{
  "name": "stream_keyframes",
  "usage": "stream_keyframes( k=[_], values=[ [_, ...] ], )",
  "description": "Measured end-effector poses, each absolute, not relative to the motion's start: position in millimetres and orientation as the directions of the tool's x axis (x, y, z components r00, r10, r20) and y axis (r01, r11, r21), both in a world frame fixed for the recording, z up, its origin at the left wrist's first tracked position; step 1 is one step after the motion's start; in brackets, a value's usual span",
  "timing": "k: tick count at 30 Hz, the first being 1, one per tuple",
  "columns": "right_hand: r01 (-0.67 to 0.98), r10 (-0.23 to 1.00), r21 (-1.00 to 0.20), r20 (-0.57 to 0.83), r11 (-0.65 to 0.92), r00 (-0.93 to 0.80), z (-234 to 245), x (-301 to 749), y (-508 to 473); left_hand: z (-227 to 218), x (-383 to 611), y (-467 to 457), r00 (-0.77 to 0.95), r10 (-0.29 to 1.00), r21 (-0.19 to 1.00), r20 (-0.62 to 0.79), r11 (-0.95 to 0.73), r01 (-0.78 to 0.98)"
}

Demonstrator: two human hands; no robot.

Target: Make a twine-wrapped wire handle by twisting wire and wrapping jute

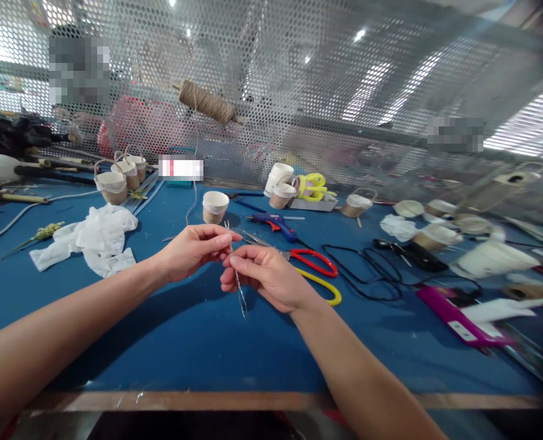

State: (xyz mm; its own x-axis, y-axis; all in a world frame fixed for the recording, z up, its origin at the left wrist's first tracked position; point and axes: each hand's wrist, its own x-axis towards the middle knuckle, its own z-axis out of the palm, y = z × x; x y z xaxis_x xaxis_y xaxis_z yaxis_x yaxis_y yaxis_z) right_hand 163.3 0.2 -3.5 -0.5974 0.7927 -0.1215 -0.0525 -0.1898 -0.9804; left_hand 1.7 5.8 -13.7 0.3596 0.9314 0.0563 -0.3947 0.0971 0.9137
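Observation:
Over the middle of the table, my left hand (196,250) and my right hand (264,272) meet around a thin twisted wire (239,290). Both pinch it between thumb and fingers, the left higher up and the right just below. The wire runs nearly upright, and its lower end splits into loose strands. Behind my fingers stands a small cup with a white rim and brown lower part (215,209). Scissors (314,263) with one red and one yellow handle lie partly hidden behind my right hand. A blue glue gun (273,225) rests farther back.
Crumpled white cloth (101,235) lies at left, near several handled cups (112,186). A twine spool (207,102) hangs on the perforated metal screen (271,73). A black cord (367,287) loops at right beside a purple power strip (459,321). The wooden table edge (170,400) runs along the front.

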Motion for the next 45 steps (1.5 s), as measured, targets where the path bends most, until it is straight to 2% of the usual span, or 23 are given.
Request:
stream_keyframes(
  k=[2,5,13,17,22,32,39,45],
  values=[
    [-0.064,0.769,-0.972,-0.136,-0.225,-0.625,-2.8,164.5,0.5,-14.6,-0.4,7.5,0.409,0.911,0.899,0.049,0.139,-0.416],
    [-0.067,0.758,-0.969,-0.141,-0.237,-0.637,-3.7,165.1,1.1,-14.9,-0.4,7.9,0.392,0.918,0.901,0.066,0.114,-0.418],
    [-0.001,0.795,-0.985,-0.140,-0.174,-0.591,-4.2,164.3,2.1,-10.1,4.3,3.6,0.187,0.972,0.957,0.139,-0.084,-0.276],
    [0.077,0.742,-0.973,-0.215,-0.216,-0.635,-0.4,167.2,2.9,-8.2,1.0,6.8,0.107,0.984,0.944,0.145,-0.105,-0.313],
    [0.091,0.724,-0.966,-0.241,-0.241,-0.646,0.2,168.6,4.4,-7.7,-0.8,7.9,0.120,0.984,0.928,0.133,-0.081,-0.364],
    [0.069,0.789,-0.982,-0.181,-0.174,-0.587,-1.3,165.0,2.9,-9.7,1.7,5.8,0.077,0.970,0.908,0.230,-0.185,-0.375],
    [0.151,0.713,-0.964,-0.263,-0.218,-0.650,0.2,168.1,3.9,-6.5,-4.9,12.1,0.013,0.976,0.903,0.216,-0.195,-0.384],
    [0.107,0.754,-0.966,-0.250,-0.234,-0.608,-2.4,166.8,5.0,-5.4,-6.0,12.4,0.016,0.969,0.898,0.246,-0.221,-0.381]
  ],
)
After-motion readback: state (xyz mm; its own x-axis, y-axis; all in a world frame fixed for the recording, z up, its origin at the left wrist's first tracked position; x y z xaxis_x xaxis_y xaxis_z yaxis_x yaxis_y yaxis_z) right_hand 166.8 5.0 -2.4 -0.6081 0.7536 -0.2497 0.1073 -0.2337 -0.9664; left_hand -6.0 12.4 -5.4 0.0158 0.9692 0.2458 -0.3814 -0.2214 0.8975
